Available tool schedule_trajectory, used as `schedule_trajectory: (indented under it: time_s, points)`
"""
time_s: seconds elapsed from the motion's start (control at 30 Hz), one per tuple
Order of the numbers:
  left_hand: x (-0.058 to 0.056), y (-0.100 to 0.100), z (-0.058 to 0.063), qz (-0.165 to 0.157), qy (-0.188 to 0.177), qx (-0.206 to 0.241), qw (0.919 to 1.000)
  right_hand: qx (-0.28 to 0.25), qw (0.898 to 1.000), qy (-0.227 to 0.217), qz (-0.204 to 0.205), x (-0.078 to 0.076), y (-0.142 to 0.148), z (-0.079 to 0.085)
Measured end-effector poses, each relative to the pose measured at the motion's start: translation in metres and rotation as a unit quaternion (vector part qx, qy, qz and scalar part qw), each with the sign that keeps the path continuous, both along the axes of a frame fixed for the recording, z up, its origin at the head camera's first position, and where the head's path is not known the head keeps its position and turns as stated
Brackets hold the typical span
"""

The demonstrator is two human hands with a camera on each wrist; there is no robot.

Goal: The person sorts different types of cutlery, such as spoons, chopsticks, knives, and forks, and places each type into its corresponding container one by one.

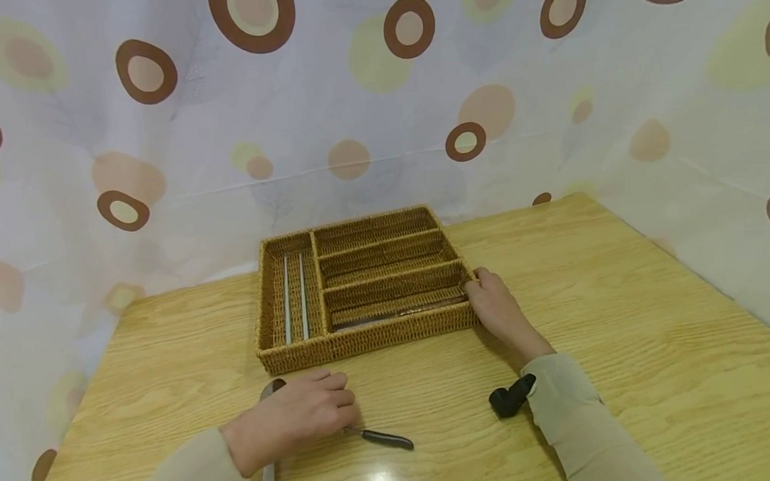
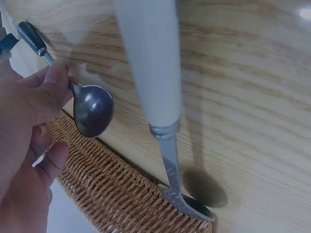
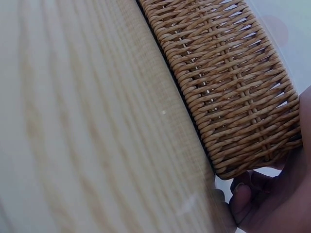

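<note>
My left hand (image 1: 303,411) pinches a small spoon (image 2: 93,111) near its neck, between thumb and fingers. The spoon's dark handle (image 1: 387,440) points right, low over the table. Beneath the left forearm lies a larger utensil with a pale handle (image 2: 148,63); its dark, rounded head (image 1: 273,387) is by the basket's front left corner. My right hand (image 1: 498,311) grips the front right corner of a wicker cutlery basket (image 1: 400,333), fingers partly hidden by the rim. In the right wrist view its curled fingers (image 3: 241,196) show beside the woven wall.
Two long, thin, pale sticks (image 1: 287,298) lie in the basket's left compartment. A slim, partly hidden metal piece (image 1: 370,321) lies in the front compartment. The wooden table (image 1: 628,314) meets a patterned cloth (image 1: 354,176) behind. A black mount (image 1: 512,397) sits at the right wrist.
</note>
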State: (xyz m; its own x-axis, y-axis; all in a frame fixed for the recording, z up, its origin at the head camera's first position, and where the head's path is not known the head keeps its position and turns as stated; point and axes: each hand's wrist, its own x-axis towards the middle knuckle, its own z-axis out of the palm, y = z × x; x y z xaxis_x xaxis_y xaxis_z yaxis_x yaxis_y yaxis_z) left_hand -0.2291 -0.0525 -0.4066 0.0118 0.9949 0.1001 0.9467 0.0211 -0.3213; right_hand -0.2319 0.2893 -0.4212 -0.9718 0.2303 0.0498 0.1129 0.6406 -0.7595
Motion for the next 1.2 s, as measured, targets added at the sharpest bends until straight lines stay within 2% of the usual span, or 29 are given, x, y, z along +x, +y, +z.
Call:
schedule_trajectory:
  time_s: [0.13, 0.27, 0.4, 0.57, 0.77, 1.0, 1.07, 1.2]
  points:
    - [0.002, 0.0, 0.002, 0.014, -0.024, 0.001, 0.9996, -0.002, 1.0, -0.006, 0.0, 0.001, 0.0, -0.001]
    - [0.002, 0.001, 0.006, 0.03, -0.03, 0.004, 0.9991, 0.001, 1.0, -0.007, 0.001, 0.001, 0.0, -0.001]
    - [-0.003, 0.005, 0.013, 0.038, -0.04, 0.03, 0.998, 0.004, 1.0, -0.009, 0.004, 0.0, 0.001, 0.0]
    - [-0.019, 0.014, 0.027, 0.043, -0.054, 0.076, 0.9948, 0.0, 1.0, -0.01, 0.004, 0.0, 0.0, 0.0]
    - [-0.04, 0.025, 0.048, 0.074, -0.056, 0.116, 0.9889, -0.002, 1.0, -0.012, 0.001, 0.0, -0.001, -0.001]
    - [-0.053, 0.044, 0.07, 0.085, -0.042, 0.16, 0.9825, -0.001, 1.0, -0.008, -0.001, 0.0, -0.003, -0.001]
    - [-0.057, 0.05, 0.076, 0.1, -0.038, 0.159, 0.9815, -0.001, 1.0, -0.009, -0.001, 0.0, -0.003, -0.001]
    - [-0.071, 0.064, 0.086, 0.152, -0.041, 0.147, 0.9765, 0.004, 1.0, -0.013, -0.003, 0.001, -0.002, 0.0]
